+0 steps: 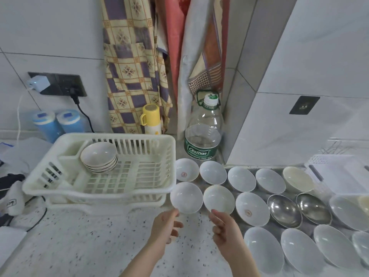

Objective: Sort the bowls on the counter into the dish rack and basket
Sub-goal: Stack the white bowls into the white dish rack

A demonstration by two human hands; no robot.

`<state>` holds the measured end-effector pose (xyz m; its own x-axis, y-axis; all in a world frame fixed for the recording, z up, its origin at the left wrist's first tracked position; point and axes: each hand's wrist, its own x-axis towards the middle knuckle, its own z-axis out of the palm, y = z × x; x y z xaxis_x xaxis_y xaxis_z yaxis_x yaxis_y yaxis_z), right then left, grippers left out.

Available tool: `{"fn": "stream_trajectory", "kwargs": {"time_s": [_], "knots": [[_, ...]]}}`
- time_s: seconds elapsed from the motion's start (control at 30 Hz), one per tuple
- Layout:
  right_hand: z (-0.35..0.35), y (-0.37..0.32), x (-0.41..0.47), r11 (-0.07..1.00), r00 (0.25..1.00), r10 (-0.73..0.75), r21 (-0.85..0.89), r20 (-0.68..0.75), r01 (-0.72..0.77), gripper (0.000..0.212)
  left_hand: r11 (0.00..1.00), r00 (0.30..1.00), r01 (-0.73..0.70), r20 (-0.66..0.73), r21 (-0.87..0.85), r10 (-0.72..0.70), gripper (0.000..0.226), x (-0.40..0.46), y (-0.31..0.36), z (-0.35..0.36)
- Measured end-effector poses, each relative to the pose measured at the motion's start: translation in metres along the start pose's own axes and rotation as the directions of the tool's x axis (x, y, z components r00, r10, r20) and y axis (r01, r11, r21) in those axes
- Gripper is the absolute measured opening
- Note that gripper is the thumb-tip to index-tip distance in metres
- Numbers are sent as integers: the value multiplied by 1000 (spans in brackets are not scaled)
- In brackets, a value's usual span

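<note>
My left hand pinches the near rim of a small white bowl, lifted slightly beside the rack's front right corner. My right hand pinches the near rim of a second small white bowl just to its right. The cream plastic dish rack stands on the counter at left and holds a stack of several small white bowls at its back left. Several more white bowls, such as one with a red mark, and two steel bowls lie in rows to the right.
A large clear water bottle and a yellow flask stand behind the rack. A white wire rack sits at the far right. Blue containers, cables and cloths crowd the left. Speckled counter lies in front.
</note>
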<state>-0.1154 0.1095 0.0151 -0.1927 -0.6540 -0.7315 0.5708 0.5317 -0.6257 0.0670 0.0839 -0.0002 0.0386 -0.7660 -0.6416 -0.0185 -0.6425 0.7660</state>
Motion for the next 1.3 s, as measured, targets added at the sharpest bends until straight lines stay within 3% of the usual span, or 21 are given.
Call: {"fn": "stream_trajectory", "kwargs": {"time_s": [0.07, 0.2, 0.37, 0.57, 0.97, 1.3], "knots": [[-14, 6, 7, 999, 999, 40, -14, -12, -40, 11, 994, 993, 111, 27, 4, -111, 19, 8, -3, 14], [-32, 13, 21, 994, 994, 104, -16, -31, -104, 15, 978, 980, 196, 49, -68, -193, 16, 26, -9, 35], [-39, 12, 38, 990, 991, 131, -56, -15, -132, 13, 954, 987, 163, 43, -250, -157, 11, 48, -17, 46], [-38, 4, 54, 984, 985, 170, -64, 8, -169, 17, 928, 990, 142, 35, -344, -139, 15, 60, -20, 47], [-31, 4, 68, 992, 993, 88, -88, -78, -94, 19, 931, 977, 214, 53, -296, -207, 23, 36, -39, 26], [-26, 18, 54, 997, 991, 52, 61, -120, -45, 18, 927, 952, 245, 252, -283, -174, 31, 5, -17, 9]]}}
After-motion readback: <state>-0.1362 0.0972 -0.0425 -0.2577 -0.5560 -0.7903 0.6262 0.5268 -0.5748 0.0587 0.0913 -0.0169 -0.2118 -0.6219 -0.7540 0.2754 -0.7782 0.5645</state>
